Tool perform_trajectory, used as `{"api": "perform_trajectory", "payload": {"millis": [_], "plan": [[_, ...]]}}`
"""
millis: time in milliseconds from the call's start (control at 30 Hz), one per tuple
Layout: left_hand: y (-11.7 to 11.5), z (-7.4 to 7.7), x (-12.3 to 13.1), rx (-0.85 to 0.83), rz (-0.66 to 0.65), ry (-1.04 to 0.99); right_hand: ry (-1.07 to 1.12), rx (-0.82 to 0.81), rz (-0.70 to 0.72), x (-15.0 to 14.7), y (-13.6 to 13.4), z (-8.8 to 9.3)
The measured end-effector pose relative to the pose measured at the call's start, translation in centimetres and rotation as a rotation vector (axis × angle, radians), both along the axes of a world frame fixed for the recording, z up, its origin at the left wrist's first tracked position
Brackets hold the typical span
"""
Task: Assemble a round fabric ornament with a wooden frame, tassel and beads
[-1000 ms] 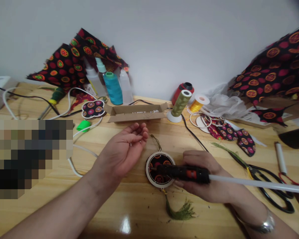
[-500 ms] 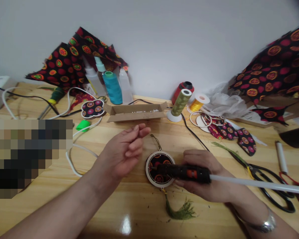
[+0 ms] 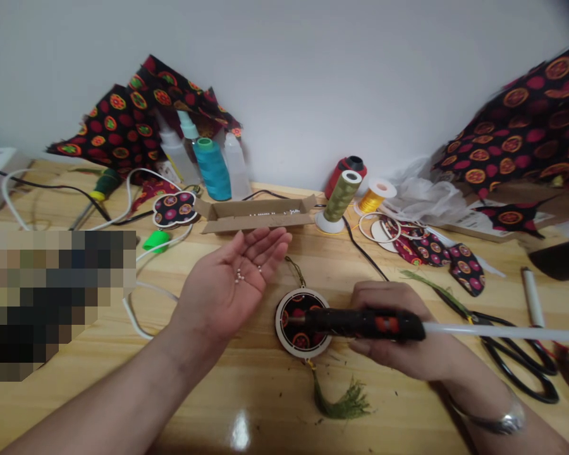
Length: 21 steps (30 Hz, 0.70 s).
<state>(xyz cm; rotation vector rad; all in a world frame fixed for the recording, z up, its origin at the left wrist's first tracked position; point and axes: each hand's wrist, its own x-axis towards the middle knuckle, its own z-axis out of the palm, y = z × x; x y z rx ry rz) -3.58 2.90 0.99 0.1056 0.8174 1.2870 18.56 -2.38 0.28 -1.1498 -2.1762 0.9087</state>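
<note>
My left hand (image 3: 239, 281) is palm up with its fingers extended, and several tiny white beads (image 3: 239, 276) lie on the palm. My right hand (image 3: 393, 328) is wrapped round a black glue gun (image 3: 360, 323) with a white glue stick (image 3: 493, 332) coming out of its back. The gun's nozzle is over a round pendant (image 3: 302, 341) with a pale rim and dark patterned fabric, flat on the table. A cord loop (image 3: 296, 273) lies at the pendant's top and a green tassel (image 3: 341, 401) at its bottom.
Behind my hands is an open cardboard box (image 3: 256, 218). Thread spools (image 3: 341, 199) and bottles (image 3: 237, 167) stand by the wall. Black scissors (image 3: 516, 360) lie at the right. A green cap (image 3: 156, 241), white cable (image 3: 130, 309) and screwdriver (image 3: 99, 189) are at the left.
My left hand has opened from curled fingers to a flat palm, bringing the beads into view. The back of the glue gun has shifted slightly right and up.
</note>
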Motion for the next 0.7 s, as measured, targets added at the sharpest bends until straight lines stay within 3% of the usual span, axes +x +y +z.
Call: {"api": "perform_trajectory", "payload": {"millis": [300,500,700], "plan": [[-0.5,0.0,0.4,0.061,-0.146,0.009,0.41,-0.042,-0.235,2.2,0.0,-0.6],[-0.9,0.3,0.7,0.063,-0.229,0.114,0.447,-0.029,-0.272,2.5,0.0,-1.3],[-0.6,-0.7,0.3,0.02,-0.255,0.16,0.452,-0.015,-0.266,2.5,0.1,-1.3]]}}
